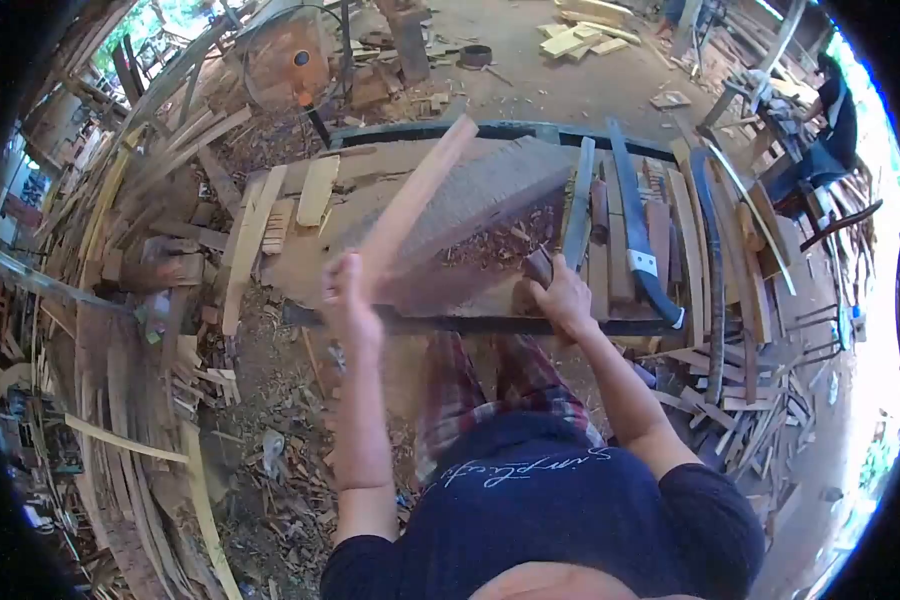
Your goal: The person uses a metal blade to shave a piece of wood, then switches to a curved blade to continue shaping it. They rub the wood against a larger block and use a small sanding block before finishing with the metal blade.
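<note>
My left hand is closed around the lower end of a wooden strip, which slants up and to the right over the workbench. My right hand, at the bench's near edge, has its fingers wrapped on a short dark brown wooden piece. Just beyond those fingers lies a long grey metal blade. To its right is a saw with a dark handle. A wide grey-brown board lies between my hands, beside wood chips.
Light wood pieces lie on the bench's left side. A curved dark bar and several slats stand at the right. Long planks are heaped on the left, with scraps on the right. A person sits at the far right.
</note>
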### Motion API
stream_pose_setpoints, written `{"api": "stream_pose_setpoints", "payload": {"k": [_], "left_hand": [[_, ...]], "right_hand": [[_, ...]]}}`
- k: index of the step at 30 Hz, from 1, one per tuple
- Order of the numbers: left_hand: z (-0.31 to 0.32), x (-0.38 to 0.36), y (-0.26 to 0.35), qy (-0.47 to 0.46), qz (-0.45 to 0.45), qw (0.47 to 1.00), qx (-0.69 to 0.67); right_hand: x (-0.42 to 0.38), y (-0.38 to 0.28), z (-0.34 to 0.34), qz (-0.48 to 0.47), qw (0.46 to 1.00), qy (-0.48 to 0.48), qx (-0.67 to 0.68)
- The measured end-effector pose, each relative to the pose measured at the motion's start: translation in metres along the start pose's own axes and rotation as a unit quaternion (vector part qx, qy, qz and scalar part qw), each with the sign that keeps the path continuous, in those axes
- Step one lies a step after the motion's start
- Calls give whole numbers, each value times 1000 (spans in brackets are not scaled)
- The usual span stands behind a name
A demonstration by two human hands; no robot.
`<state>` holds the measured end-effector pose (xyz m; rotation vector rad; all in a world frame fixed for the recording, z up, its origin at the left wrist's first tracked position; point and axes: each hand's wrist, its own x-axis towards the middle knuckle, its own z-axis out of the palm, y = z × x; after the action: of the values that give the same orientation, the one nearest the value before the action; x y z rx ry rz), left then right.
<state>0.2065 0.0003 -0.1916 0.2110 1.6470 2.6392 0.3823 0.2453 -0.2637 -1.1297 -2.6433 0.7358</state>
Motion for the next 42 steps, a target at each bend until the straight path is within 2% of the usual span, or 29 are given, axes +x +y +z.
{"api": "stream_pose_setpoints", "payload": {"k": [1, 3, 5, 7, 9, 11, 13, 15, 17, 19, 21, 22, 23, 27, 29, 30, 32, 33, 34, 35, 37, 39, 41, 42], "left_hand": [[7, -5, -13, 3, -79, 996, -44], [21, -15, -47, 38, -148, 979, -137], [20, -20, -85, 50, -212, 956, -198], [20, -25, -100, -27, -283, 925, -251], [23, -30, -109, -29, -362, 890, -275], [25, -25, -127, -42, -363, 888, -278], [28, -22, -134, -137, -406, 868, -251], [35, -22, -141, -141, -409, 861, -269], [40, -23, -138, -125, -433, 850, -274], [47, -26, -134, -120, -429, 843, -300], [49, -27, -131, -114, -431, 835, -323], [50, -25, -132, -147, -422, 828, -339], [51, -24, -133, -180, -412, 819, -356], [55, -26, -150, -213, -403, 809, -371], [54, -25, -168, -246, -389, 821, -338], [69, -25, -170, -123, -433, 862, -234], [53, -30, -166, -155, -437, 841, -279], [49, -27, -159, -186, -441, 818, -321], [68, -26, -139, -122, -434, 859, -245], [68, -24, -138, -118, -437, 857, -245], [67, -23, -140, -158, -476, 819, -279], [70, -26, -144, -174, -488, 801, -299], [72, -25, -142, -176, -506, 764, -359], [70, -23, -139, -180, -507, 763, -359]], "right_hand": [[-3, -1, 2, -5, 1000, 4, -2], [-10, -2, 4, -36, 999, 26, -4], [-21, -4, 2, -28, 999, -3, -36], [-31, -6, 2, -49, 995, 19, -81], [-34, -7, 0, -56, 995, 12, -87], [-31, -5, 1, -75, 995, 11, -70], [-23, 1, 4, -76, 996, 8, -39], [-16, 5, 0, -77, 997, 4, -11], [-10, 5, -6, 18, 998, -30, 52], [-12, -15, -21, 6, 999, -18, 32], [-11, -33, -32, -16, 997, -3, 69], [-11, -45, -37, -15, 998, -4, 64], [-11, -59, -43, -49, 994, 14, 93], [-21, -99, -51, -149, 977, 36, 146], [-29, -111, -44, -178, 975, 49, 122], [-29, -113, -38, -222, 966, 41, 123], [-23, -117, -32, -288, 953, 10, 91], [-4, -124, -25, -285, 955, 4, 88], [22, -136, -22, -303, 952, 19, 34], [50, -148, -18, -319, 947, 32, -19], [112, -175, -20, -249, 964, 16, -93], [168, -184, -11, -250, 964, 83, -36], [167, -174, -10, -253, 964, 69, -33], [158, -176, -15, -263, 963, 52, -34]]}}
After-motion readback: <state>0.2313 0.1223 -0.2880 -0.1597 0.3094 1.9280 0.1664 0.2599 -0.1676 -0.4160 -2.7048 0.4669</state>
